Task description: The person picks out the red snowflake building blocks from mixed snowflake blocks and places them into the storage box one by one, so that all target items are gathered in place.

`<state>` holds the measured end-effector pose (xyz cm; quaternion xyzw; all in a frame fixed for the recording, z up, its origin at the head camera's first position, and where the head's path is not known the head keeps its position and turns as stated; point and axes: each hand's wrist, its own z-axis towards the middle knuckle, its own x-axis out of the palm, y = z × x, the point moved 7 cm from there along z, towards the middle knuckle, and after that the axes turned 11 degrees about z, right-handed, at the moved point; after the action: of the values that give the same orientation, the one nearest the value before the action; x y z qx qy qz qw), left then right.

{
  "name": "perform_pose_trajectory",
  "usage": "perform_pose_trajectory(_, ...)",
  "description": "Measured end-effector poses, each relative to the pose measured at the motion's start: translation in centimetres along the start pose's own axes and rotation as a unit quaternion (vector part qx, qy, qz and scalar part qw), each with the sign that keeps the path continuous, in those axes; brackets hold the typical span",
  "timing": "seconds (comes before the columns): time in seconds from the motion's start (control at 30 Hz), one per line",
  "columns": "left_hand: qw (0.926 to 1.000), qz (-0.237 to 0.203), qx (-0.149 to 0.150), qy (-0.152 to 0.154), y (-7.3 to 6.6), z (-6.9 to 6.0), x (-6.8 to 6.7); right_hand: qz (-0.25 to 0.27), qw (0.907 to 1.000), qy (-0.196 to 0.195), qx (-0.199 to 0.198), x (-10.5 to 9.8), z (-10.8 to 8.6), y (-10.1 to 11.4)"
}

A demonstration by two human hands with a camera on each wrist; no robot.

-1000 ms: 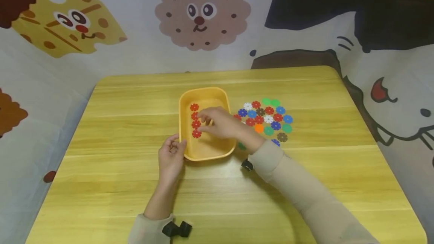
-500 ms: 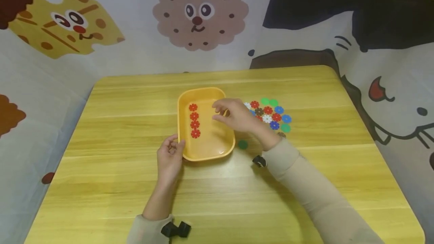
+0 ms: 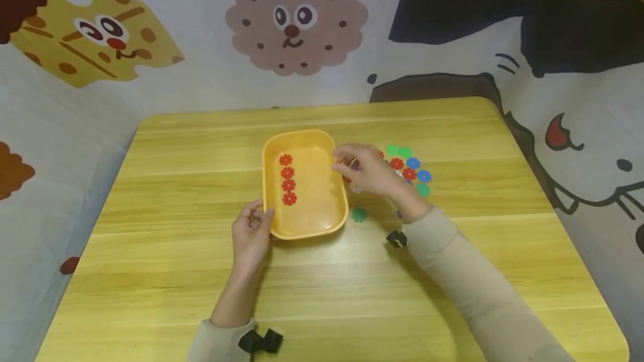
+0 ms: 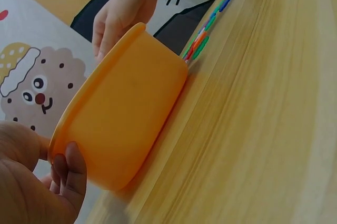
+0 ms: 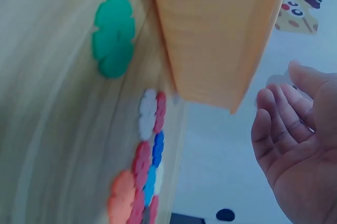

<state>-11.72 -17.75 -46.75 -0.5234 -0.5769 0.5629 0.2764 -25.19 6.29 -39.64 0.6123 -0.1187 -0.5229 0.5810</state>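
A yellow-orange plastic tray (image 3: 318, 197) stands on the table with several red notched plastic discs (image 3: 288, 172) in a column along its left side. My left hand (image 3: 251, 236) grips the tray's near left rim. In the left wrist view, its thumb is over the rim and its fingers lie against the outer wall. My right hand (image 3: 369, 169) hovers by the tray's right rim, above the edge of a loose group of coloured discs (image 3: 410, 174). Its fingers are loosely bent, and its palm (image 5: 300, 155) holds nothing in the right wrist view. It hides part of the group.
A green disc (image 3: 359, 215) lies apart, just right of the tray. An orange disc (image 5: 122, 196) and several red, white and blue ones show in the right wrist view. Behind the wooden table (image 3: 166, 194) hangs a cloth with cartoon prints (image 3: 297, 27).
My right hand has moved right, from above the red discs inside the tray to beyond its right rim. The left hand keeps its grip, and the red column stays in place.
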Motion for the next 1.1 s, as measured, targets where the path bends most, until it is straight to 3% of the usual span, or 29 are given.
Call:
perform_pose_trajectory(0.2,1.0,0.0,0.003,0.0,0.1,0.0,0.0,-0.003,0.9998,-0.016,-0.012,-1.0,-0.8,-1.2)
perform_pose_trajectory(0.73,1.0,-0.001,0.004,0.001,0.1,0.0,0.1,-0.031,0.9952,-0.013,0.092,-2.5,-2.6,-4.8)
perform_pose_trajectory(1.1,1.0,0.0,0.009,0.002,0.0,-0.1,0.1,-0.052,0.9871,0.033,0.148,-2.6,-3.5,-7.1)
